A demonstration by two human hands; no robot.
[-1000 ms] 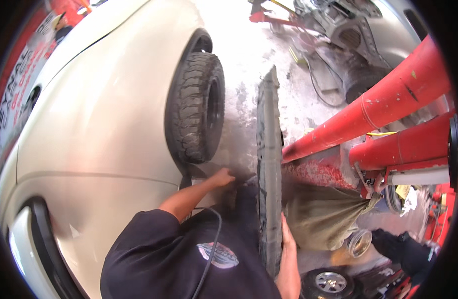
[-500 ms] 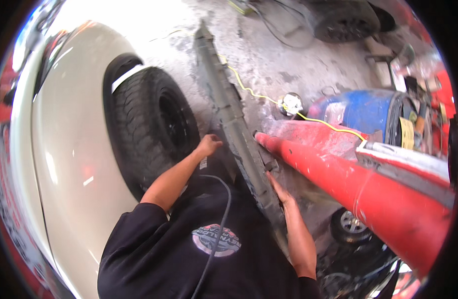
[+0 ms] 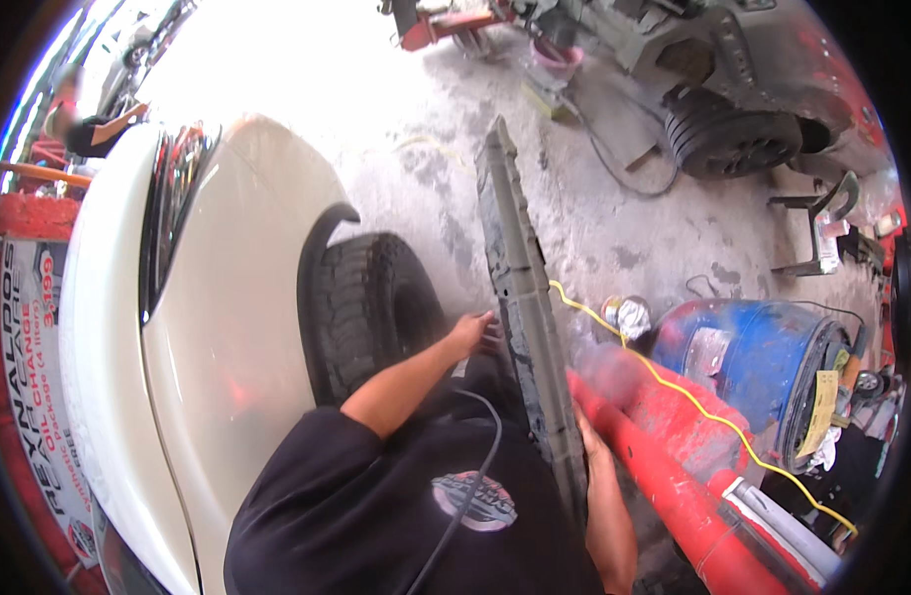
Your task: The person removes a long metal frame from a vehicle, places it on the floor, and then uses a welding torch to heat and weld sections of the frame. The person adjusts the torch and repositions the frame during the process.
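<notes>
A long, narrow, ribbed grey car panel (image 3: pixel 525 288) stands lengthwise in front of my body, its far end raised ahead of me. My right hand (image 3: pixel 596 451) holds its right edge near the close end, with part of the fingers hidden behind it. My left hand (image 3: pixel 473 335) is beside the panel's left edge, fingers loosely apart; whether they touch it I cannot tell. To the left of that hand is the knobbly black tyre (image 3: pixel 361 307) of a pale car (image 3: pixel 247 327).
A red post (image 3: pixel 664 476) slants close on my right, with a yellow cord (image 3: pixel 688 399) over it. Beyond are a blue drum (image 3: pixel 748 347), a can (image 3: pixel 629 315) and a loose tyre (image 3: pixel 733 139). A grey hose (image 3: pixel 475 466) crosses my shirt. Another person (image 3: pixel 89 129) is at far left.
My view has shifted, so more floor and the car's far side show. The panel stands more upright in view, still in my right hand. My left hand is closer to its edge.
</notes>
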